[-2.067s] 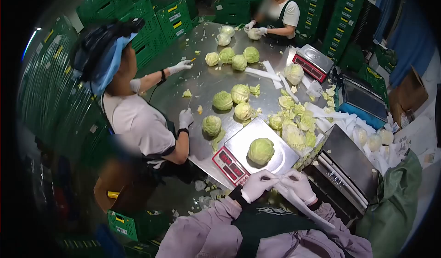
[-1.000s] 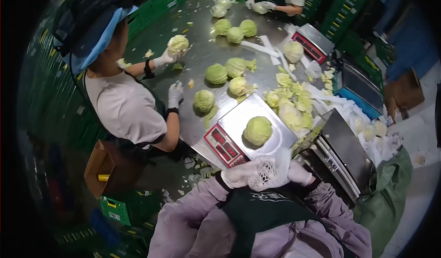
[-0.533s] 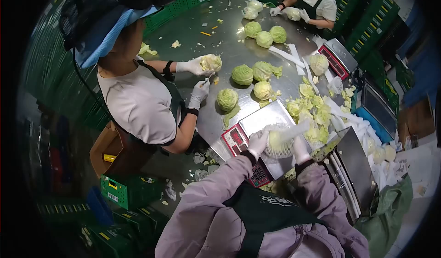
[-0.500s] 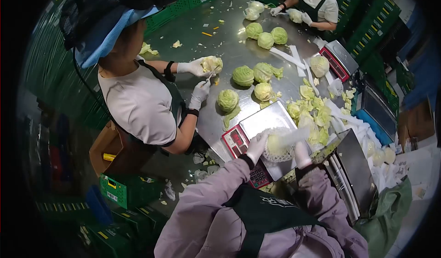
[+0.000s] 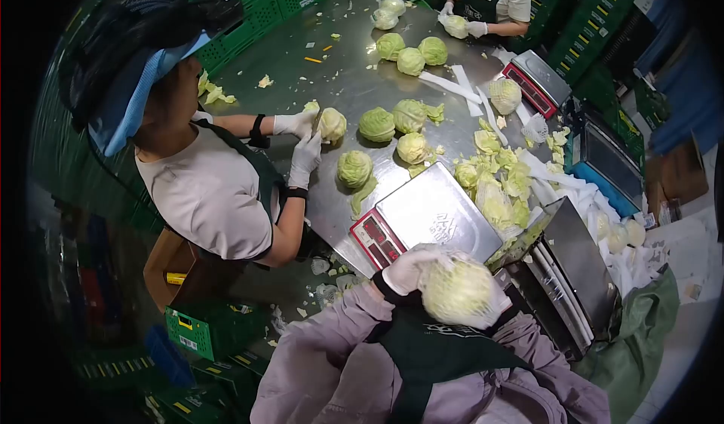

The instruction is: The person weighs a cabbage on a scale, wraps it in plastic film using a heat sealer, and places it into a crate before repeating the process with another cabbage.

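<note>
A pale cabbage [image 5: 456, 294] in white netting is held close to the front of my apron, past the near edge of the scale. My left hand [image 5: 411, 267], in a white glove, grips it from the left. At its right side, my gloved right hand [image 5: 501, 300] presses against it, fingers mostly hidden. Just beyond is the scale's bare metal pan [image 5: 441, 211], with its red display panel [image 5: 377, 238] on the left.
Loose leaves [image 5: 498, 179] and white netting [image 5: 584, 198] lie right of the scale. Several cabbages [image 5: 377, 124] sit mid-table. A co-worker at left trims a cabbage [image 5: 332, 124]; another person at the back handles one. Green crates [image 5: 596, 24] are stacked behind; a dark metal machine [image 5: 566, 273] stands at right.
The netted cabbage has come off the scale pan toward my body, with both hands moving along with it. A whitish strip above it no longer shows. The view has shifted slightly.
</note>
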Action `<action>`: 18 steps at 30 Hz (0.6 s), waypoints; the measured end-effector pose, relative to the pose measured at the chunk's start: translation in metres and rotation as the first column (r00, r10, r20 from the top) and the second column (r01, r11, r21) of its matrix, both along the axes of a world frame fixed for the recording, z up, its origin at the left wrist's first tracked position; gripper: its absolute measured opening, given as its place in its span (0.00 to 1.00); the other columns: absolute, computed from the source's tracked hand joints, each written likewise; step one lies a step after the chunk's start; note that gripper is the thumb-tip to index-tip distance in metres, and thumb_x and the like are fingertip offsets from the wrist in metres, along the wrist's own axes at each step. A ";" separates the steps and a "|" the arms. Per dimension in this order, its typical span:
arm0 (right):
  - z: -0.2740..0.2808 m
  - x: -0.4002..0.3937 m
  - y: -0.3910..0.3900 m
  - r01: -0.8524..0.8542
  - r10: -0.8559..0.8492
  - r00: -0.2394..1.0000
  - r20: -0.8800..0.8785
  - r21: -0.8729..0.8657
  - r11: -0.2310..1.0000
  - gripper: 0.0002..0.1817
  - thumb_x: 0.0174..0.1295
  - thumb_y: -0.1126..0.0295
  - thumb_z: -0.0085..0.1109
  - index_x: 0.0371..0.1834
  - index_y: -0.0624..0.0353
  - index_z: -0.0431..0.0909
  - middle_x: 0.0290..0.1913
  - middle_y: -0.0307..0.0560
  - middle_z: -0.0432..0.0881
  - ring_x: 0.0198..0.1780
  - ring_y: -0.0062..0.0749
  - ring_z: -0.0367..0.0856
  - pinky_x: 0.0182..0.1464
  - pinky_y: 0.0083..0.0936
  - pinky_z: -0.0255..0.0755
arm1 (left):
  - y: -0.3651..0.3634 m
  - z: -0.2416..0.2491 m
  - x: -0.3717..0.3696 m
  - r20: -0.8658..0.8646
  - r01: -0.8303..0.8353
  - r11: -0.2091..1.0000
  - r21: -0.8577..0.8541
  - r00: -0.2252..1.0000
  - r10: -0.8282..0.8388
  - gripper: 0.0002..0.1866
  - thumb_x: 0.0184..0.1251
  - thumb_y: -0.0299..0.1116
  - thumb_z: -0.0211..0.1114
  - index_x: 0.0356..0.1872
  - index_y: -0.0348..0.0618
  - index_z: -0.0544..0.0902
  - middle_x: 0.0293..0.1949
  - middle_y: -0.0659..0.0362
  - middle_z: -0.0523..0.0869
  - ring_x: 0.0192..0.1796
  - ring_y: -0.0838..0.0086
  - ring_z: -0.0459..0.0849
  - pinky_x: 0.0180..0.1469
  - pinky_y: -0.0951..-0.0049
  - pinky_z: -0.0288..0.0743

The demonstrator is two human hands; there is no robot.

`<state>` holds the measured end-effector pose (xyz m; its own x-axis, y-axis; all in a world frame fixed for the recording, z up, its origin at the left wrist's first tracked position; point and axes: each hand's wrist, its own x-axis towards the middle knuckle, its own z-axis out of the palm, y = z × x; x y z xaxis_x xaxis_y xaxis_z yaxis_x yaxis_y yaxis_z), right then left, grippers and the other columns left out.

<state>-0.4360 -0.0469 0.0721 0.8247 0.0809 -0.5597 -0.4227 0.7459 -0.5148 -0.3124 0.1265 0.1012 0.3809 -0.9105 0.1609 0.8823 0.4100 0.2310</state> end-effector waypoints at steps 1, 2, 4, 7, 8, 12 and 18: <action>0.075 0.006 0.034 0.077 -0.146 0.970 0.195 0.323 0.943 0.33 0.70 0.48 0.48 0.65 0.67 0.66 0.58 0.54 0.77 0.56 0.37 0.78 0.59 0.33 0.74 | -0.003 0.019 0.005 0.180 -0.046 0.969 0.243 0.984 0.001 0.12 0.67 0.33 0.55 0.35 0.35 0.83 0.37 0.52 0.86 0.44 0.67 0.84 0.53 0.69 0.75; 0.048 -0.005 0.025 0.001 -0.012 0.984 0.179 0.063 0.998 0.28 0.69 0.55 0.50 0.65 0.63 0.67 0.58 0.51 0.76 0.59 0.36 0.76 0.62 0.34 0.72 | -0.018 0.011 0.013 0.503 -0.204 0.978 0.043 0.850 0.155 0.09 0.65 0.31 0.61 0.33 0.35 0.83 0.38 0.54 0.86 0.42 0.70 0.83 0.48 0.75 0.75; 0.011 -0.014 0.003 -0.077 0.103 0.987 0.126 -0.196 0.978 0.24 0.69 0.61 0.52 0.65 0.58 0.67 0.59 0.49 0.76 0.63 0.35 0.74 0.65 0.34 0.70 | -0.025 0.035 0.025 0.688 -0.221 0.949 0.225 0.726 0.006 0.08 0.63 0.31 0.64 0.33 0.35 0.84 0.38 0.55 0.85 0.45 0.71 0.82 0.50 0.74 0.74; -0.001 0.012 -0.020 -0.190 0.033 0.915 0.402 0.355 0.915 0.24 0.71 0.58 0.48 0.66 0.60 0.66 0.61 0.51 0.74 0.66 0.40 0.70 0.68 0.41 0.67 | -0.046 0.033 0.032 0.937 -0.799 0.575 0.175 0.314 0.152 0.11 0.59 0.28 0.71 0.40 0.36 0.82 0.42 0.56 0.83 0.51 0.73 0.79 0.54 0.71 0.72; -0.014 0.020 -0.023 -0.049 -0.085 0.938 0.336 0.373 0.927 0.28 0.71 0.52 0.43 0.67 0.61 0.65 0.63 0.53 0.73 0.65 0.43 0.70 0.67 0.42 0.66 | -0.051 0.032 0.029 0.856 -0.864 0.408 0.295 0.429 0.289 0.19 0.61 0.29 0.70 0.52 0.38 0.77 0.50 0.56 0.79 0.55 0.73 0.76 0.57 0.69 0.71; -0.039 0.036 -0.028 0.292 -0.318 0.912 0.259 0.132 0.947 0.34 0.73 0.44 0.37 0.70 0.61 0.63 0.66 0.52 0.71 0.66 0.41 0.69 0.67 0.42 0.65 | -0.052 -0.025 0.013 0.575 -0.530 0.590 0.609 0.807 0.131 0.36 0.63 0.29 0.68 0.69 0.41 0.59 0.60 0.54 0.72 0.61 0.66 0.73 0.61 0.68 0.70; -0.014 0.048 -0.084 -0.283 0.218 0.959 -0.182 -0.667 0.690 0.25 0.71 0.51 0.49 0.63 0.56 0.72 0.57 0.47 0.79 0.58 0.32 0.76 0.61 0.28 0.69 | -0.048 -0.066 0.022 0.910 -0.758 0.504 0.414 0.354 -0.215 0.50 0.44 0.41 0.80 0.69 0.39 0.62 0.61 0.41 0.68 0.65 0.55 0.69 0.67 0.60 0.66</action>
<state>-0.3877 -0.1308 0.0580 0.7791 -0.1510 -0.6084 -0.6060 0.0666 -0.7926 -0.2901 0.0786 0.0354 0.7372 -0.6751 -0.0277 -0.1252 -0.1767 0.9763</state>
